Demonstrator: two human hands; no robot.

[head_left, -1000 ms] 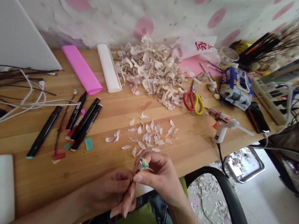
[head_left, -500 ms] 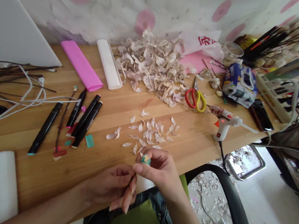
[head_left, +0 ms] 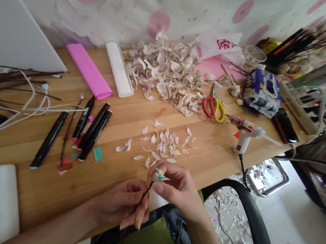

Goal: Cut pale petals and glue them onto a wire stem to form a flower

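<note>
My left hand (head_left: pixel 126 199) pinches a thin brown stem (head_left: pixel 146 192) between thumb and fingers, just above my lap at the table's edge. At the top of that stem is a small flower head (head_left: pixel 159 174) with a teal and cream fringed centre and pale petal at its base. Around the flower head curl the thumb and fingers of my right hand (head_left: pixel 179 187), gripping lightly at its side. Directly beyond my hands, loose pale petals (head_left: pixel 163 142) lie scattered on the wooden table (head_left: pixel 50 187).
A heap of dried petals (head_left: pixel 166 72) sits at the back, beside pink (head_left: pixel 89 72) and white paper rolls (head_left: pixel 119 69). To the right are scissors (head_left: pixel 213 105) and a lit glue gun (head_left: pixel 243 139). Black markers (head_left: pixel 93 128) lie left. A chair armrest (head_left: pixel 248 206) curves at right.
My right thumb has shifted right and lower, and the fingers have loosened around the flower head. More of the teal centre and the upper stem now shows. My left hand has hardly moved.
</note>
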